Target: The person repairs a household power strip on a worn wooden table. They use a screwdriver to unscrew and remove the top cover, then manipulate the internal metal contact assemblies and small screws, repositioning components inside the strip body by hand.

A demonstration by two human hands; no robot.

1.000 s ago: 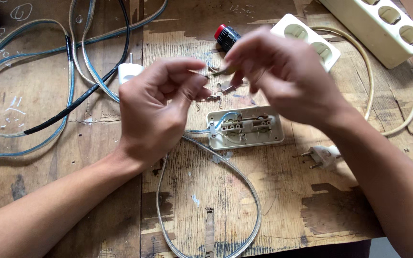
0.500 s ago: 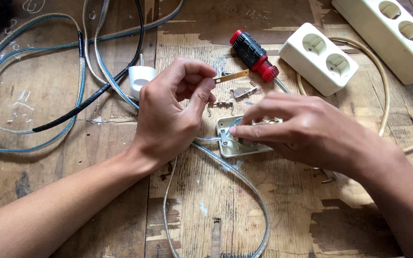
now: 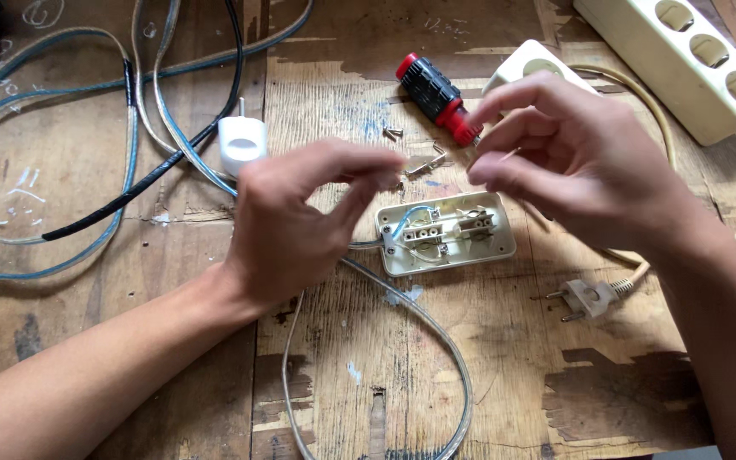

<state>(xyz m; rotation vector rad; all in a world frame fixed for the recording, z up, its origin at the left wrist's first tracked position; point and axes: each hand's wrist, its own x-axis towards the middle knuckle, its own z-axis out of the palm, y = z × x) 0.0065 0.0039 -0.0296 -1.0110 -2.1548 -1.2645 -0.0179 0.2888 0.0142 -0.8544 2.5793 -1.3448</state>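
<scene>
While your left hand (image 3: 300, 226) and right hand (image 3: 572, 158) hover with fingertips pinched, contents too small to tell, anything tiny could drop among the loose screws (image 3: 393, 132) and get lost. The opened socket base (image 3: 445, 232) lies on the tabletop (image 3: 555, 375) between them, cream, contacts and blue wire exposed.

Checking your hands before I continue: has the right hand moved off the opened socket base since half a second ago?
Yes. The right hand has lifted up and right, off the opened socket base, toward the screwdriver.
</scene>
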